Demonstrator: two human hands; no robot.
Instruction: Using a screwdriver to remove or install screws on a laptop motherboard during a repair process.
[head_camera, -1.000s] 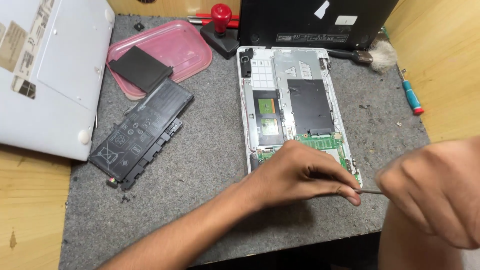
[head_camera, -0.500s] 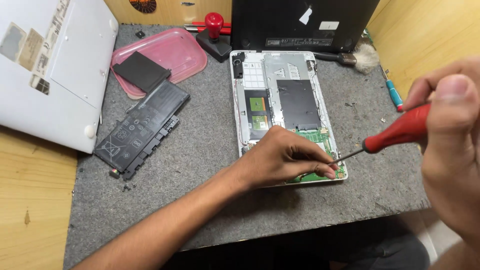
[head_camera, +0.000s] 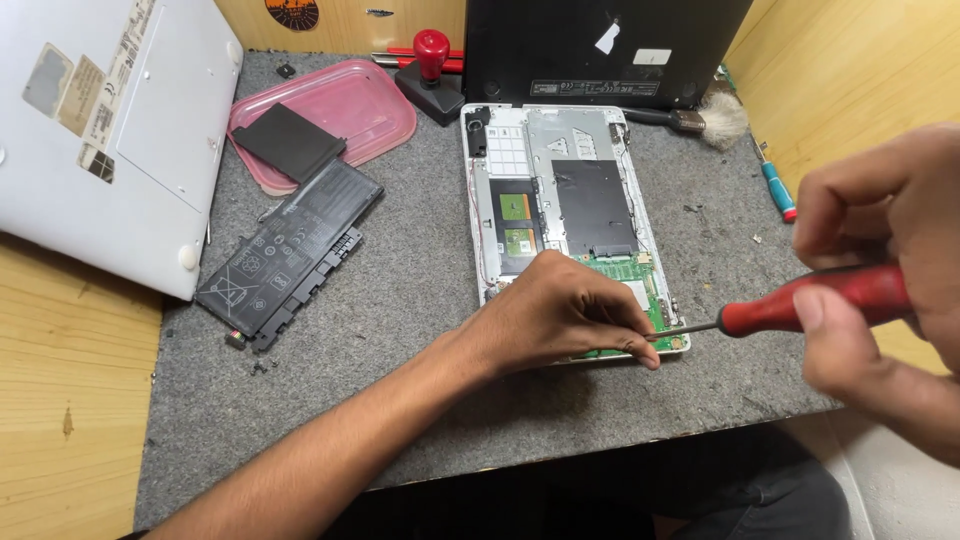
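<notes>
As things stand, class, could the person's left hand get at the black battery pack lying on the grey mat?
Probably yes. The left hand rests on the opened laptop, and only bare grey mat lies between it and the battery pack; nothing covers the pack.

White stickers (head_camera: 632, 47) on black laptop base at top; grey labels (head_camera: 62, 82) on white cover, top-left; printed battery label (head_camera: 272, 262).

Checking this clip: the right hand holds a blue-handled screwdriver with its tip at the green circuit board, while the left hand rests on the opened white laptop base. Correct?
Not quite. The head view shows the right hand holding a red-handled screwdriver, not a blue one. Its tip is at the green circuit board, and the left hand rests on the opened white laptop base.
</notes>
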